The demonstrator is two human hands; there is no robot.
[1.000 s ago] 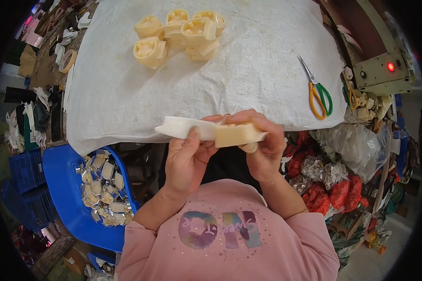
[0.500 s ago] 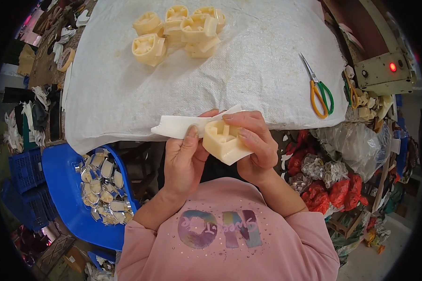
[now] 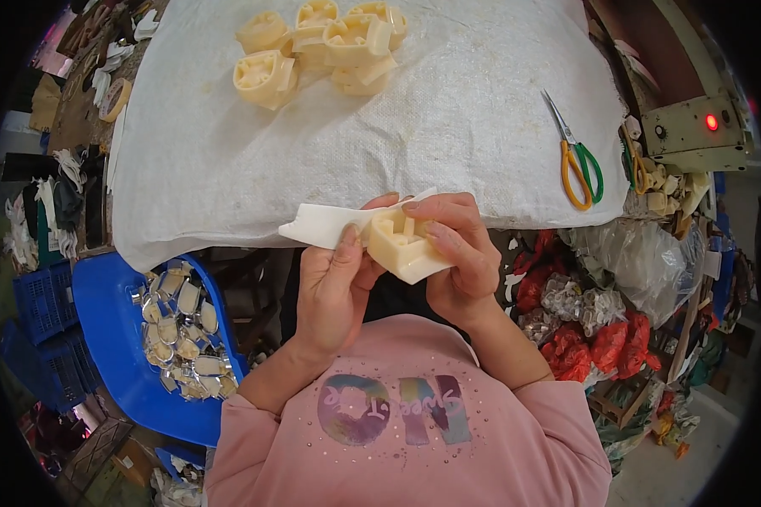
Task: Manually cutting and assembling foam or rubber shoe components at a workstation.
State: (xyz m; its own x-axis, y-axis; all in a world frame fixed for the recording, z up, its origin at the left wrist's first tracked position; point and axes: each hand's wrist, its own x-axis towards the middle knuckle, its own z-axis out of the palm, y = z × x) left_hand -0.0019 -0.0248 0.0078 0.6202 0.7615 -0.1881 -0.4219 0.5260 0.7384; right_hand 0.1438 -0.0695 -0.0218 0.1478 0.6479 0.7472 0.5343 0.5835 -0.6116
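Note:
Near the table's front edge, both hands hold a cream plastic shoe heel (image 3: 402,255), hollow and ribbed on its upward side. A white strip of sheet material (image 3: 325,225) runs along the heel's far side, its loose end pointing left. My left hand (image 3: 334,283) is closed, the thumb pressing where strip and heel meet. Wrapped around the heel's right side, my right hand (image 3: 465,258) has its fingers over the top edge by the strip's other end. The fingertips behind the strip are partly hidden. Several similar cream heels (image 3: 266,78) stand clustered at the table's far left.
A white woven sheet (image 3: 448,110) covers the table. Scissors (image 3: 575,152) with orange and green handles lie at its right. A blue plastic seat (image 3: 114,338) on the left holds several shiny pieces (image 3: 186,329). Red plastic bags (image 3: 613,351) lie low on the right.
The heel has tipped slightly in my hands, and the strip's loose end has shifted a little right. Both hands keep their hold. The whole view has moved slightly.

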